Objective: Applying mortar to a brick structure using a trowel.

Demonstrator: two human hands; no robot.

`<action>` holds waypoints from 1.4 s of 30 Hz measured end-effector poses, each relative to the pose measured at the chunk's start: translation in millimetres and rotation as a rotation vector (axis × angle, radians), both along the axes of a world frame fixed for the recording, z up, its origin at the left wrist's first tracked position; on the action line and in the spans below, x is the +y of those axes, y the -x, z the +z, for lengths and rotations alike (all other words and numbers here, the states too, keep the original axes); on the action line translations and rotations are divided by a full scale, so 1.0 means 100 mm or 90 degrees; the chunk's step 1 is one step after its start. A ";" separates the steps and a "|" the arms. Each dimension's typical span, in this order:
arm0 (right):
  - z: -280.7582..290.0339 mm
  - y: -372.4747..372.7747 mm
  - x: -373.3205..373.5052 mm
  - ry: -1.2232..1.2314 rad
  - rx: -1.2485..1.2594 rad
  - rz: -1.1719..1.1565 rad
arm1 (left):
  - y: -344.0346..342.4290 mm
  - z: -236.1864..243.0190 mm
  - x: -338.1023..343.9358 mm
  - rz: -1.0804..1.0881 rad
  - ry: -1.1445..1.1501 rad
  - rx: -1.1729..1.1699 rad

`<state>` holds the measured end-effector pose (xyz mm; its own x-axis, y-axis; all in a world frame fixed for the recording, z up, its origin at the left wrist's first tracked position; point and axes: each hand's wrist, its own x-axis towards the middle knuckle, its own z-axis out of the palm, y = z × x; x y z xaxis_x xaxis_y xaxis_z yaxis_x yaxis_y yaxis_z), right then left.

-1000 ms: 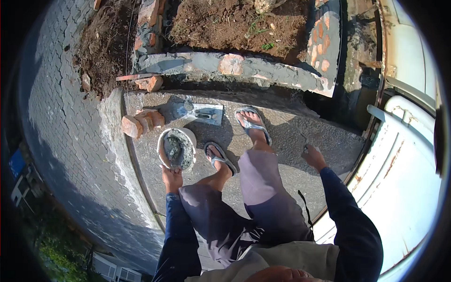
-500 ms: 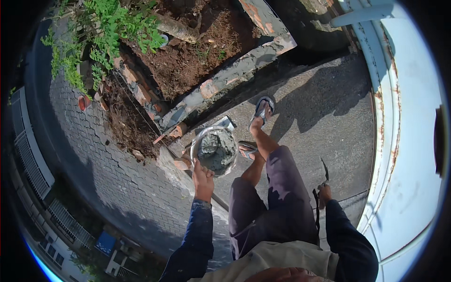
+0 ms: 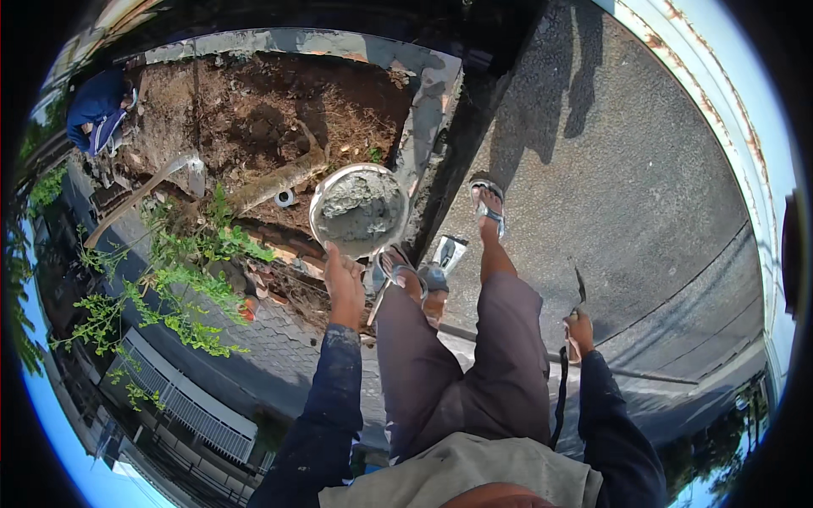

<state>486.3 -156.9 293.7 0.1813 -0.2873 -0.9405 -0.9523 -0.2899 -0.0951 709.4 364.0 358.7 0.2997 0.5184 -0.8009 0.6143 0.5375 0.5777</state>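
Note:
My left hand is closed on the near rim of a round bucket. Wet grey mortar lies inside, its surface uneven. The bucket is over the low brick wall's corner, beside my left foot; whether it rests on the wall I cannot tell. Out to the right, my right hand is wrapped round the handle of a trowel, whose thin dark blade points away from me, seen nearly edge-on. A dark strap hangs beside that hand.
A mortar-smeared low wall borders a soil bed. A long-handled hoe and leafy branches are at left. A co-worker in dark blue crouches at far left. A pale flat piece lies by my feet.
My left hand has carried the bucket from the paving up to the wall's corner. My left foot has stepped up there too. The view has turned, bringing the co-worker and hoe into sight.

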 end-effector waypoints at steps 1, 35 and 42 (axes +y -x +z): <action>0.01 0.04 0.14 -0.003 0.000 -0.056 | -0.14 0.01 0.07 -0.032 -0.013 0.005; -0.55 1.38 2.64 -0.019 -0.052 -0.480 | -1.16 -2.05 -3.68 -1.107 0.131 -0.170; -0.74 1.04 2.55 -0.076 -0.118 -0.441 | -1.44 -2.13 -3.36 -1.136 -0.379 -0.506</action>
<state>382.0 98.1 219.3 0.1551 -0.2912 -0.9440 -0.8788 0.3960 -0.2665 853.2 28.5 145.9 0.7935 -0.5919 -0.1413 -0.2874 -0.5692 0.7703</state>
